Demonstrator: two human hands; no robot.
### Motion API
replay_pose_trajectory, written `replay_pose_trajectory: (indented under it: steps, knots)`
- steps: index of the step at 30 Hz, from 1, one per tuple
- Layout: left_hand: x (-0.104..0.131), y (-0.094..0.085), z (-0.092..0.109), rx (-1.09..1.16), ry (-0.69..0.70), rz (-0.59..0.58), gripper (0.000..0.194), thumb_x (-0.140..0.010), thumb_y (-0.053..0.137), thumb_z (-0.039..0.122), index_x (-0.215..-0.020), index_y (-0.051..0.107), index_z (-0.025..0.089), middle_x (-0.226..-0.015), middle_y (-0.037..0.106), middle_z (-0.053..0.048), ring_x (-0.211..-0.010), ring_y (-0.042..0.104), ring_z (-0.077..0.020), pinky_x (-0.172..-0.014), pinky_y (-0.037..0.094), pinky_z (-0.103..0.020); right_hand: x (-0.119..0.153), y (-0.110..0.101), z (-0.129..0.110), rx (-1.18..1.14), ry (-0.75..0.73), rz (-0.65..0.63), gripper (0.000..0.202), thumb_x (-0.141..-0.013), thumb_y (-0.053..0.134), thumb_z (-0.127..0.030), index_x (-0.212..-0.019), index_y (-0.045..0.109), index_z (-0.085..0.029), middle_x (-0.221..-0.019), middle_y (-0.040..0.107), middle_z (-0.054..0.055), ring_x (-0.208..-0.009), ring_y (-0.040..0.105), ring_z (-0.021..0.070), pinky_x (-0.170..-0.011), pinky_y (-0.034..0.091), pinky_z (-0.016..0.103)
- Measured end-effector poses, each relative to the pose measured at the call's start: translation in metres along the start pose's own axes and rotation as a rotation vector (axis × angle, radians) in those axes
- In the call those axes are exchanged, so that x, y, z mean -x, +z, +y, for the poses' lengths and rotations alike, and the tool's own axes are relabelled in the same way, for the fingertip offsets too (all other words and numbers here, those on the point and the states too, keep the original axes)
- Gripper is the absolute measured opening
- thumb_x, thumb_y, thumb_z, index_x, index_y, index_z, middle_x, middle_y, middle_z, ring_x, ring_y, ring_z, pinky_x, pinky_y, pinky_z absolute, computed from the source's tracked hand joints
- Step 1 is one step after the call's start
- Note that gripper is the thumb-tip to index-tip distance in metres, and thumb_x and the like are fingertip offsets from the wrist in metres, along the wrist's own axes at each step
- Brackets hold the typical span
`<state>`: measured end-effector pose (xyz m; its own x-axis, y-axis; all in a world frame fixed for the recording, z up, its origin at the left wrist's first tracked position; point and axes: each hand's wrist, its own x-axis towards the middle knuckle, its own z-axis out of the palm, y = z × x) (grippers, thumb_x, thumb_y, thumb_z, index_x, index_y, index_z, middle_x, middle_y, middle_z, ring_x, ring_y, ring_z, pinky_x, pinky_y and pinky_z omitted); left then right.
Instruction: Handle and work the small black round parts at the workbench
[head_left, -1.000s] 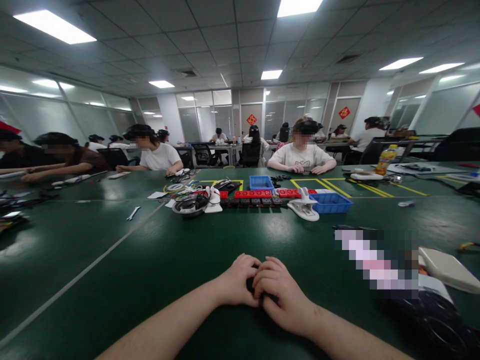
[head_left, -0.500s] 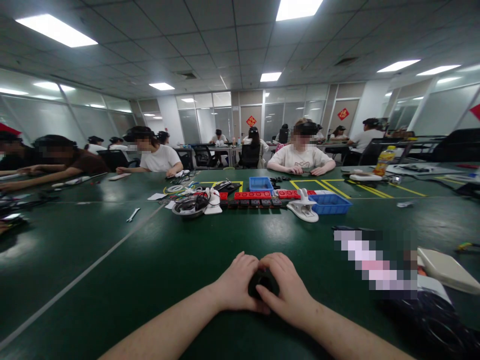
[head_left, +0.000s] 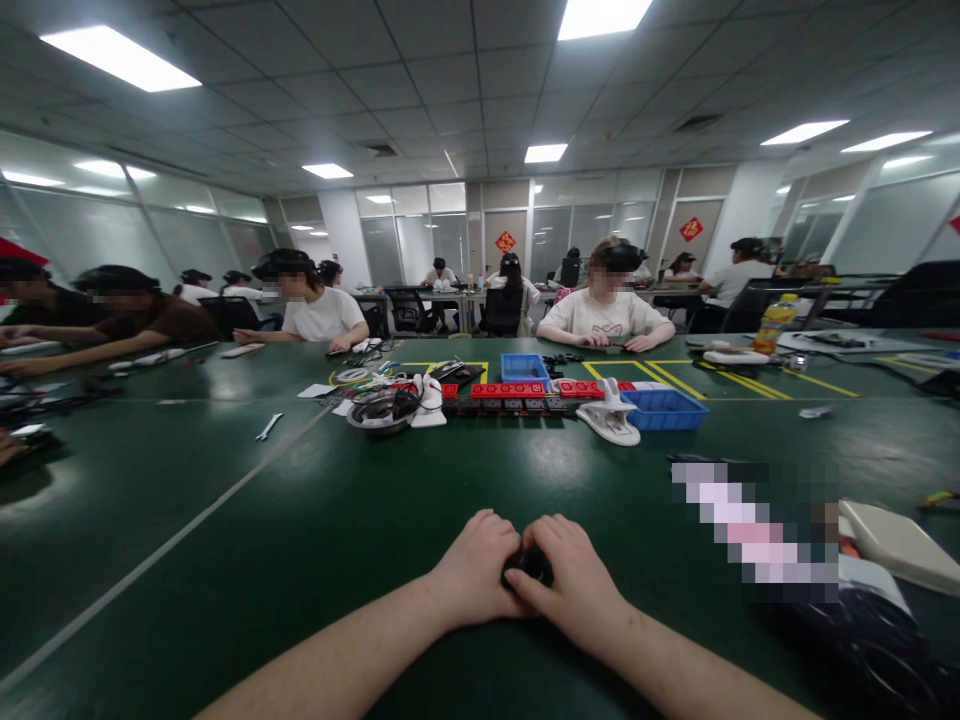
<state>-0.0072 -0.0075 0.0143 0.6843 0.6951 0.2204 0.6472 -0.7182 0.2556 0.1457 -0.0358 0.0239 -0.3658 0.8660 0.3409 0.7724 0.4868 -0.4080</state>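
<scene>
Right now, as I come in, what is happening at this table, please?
A person's left hand and right hand are closed around a small black object at the table, the right thumb across its near side. Too much is covered to tell what it is. Farther off are red sockets, a white clip and two blue trays, with a co-worker seated beyond.
</scene>
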Motion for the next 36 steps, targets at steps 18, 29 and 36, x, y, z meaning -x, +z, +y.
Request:
replay_pose_trajectory:
  steps: [18,29,36]
  knots:
    - [-0.002,-0.002,-0.014,0.092,0.130,-0.106,0.023,-0.058,0.070,0.030,-0.067,0.051,0.019,-0.079,0.053,0.002,-0.077,0.050,-0.0170,-0.073,0.041,-0.026,0.004,-0.008,-0.001,-0.248,-0.341,-0.030,0.024,-0.062,0.044,-0.008,-0.080,0.057,-0.020,-0.080,0.058,0.003,-0.082,0.048,0.0185,-0.078,0.036,0.036]
    - [-0.001,0.004,-0.016,0.107,0.134,-0.079,0.037,-0.056,0.073,0.034,-0.085,0.056,0.019,-0.086,0.054,0.000,-0.080,0.050,-0.0192,-0.073,0.040,-0.028,0.008,-0.003,-0.010,-0.371,-0.466,0.006,0.023,-0.057,0.037,-0.006,-0.063,0.053,-0.021,-0.064,0.058,-0.001,-0.080,0.052,0.0168,-0.088,0.034,0.038]
    - [0.000,0.000,-0.010,0.087,0.122,-0.087,0.039,-0.064,0.066,0.044,-0.094,0.055,0.021,-0.091,0.055,-0.002,-0.083,0.050,-0.0207,-0.077,0.038,-0.032,0.008,-0.012,-0.005,-0.273,-0.402,0.096,0.028,-0.069,0.045,-0.012,-0.095,0.052,-0.020,-0.093,0.058,0.005,-0.092,0.049,0.0202,-0.093,0.030,0.043]
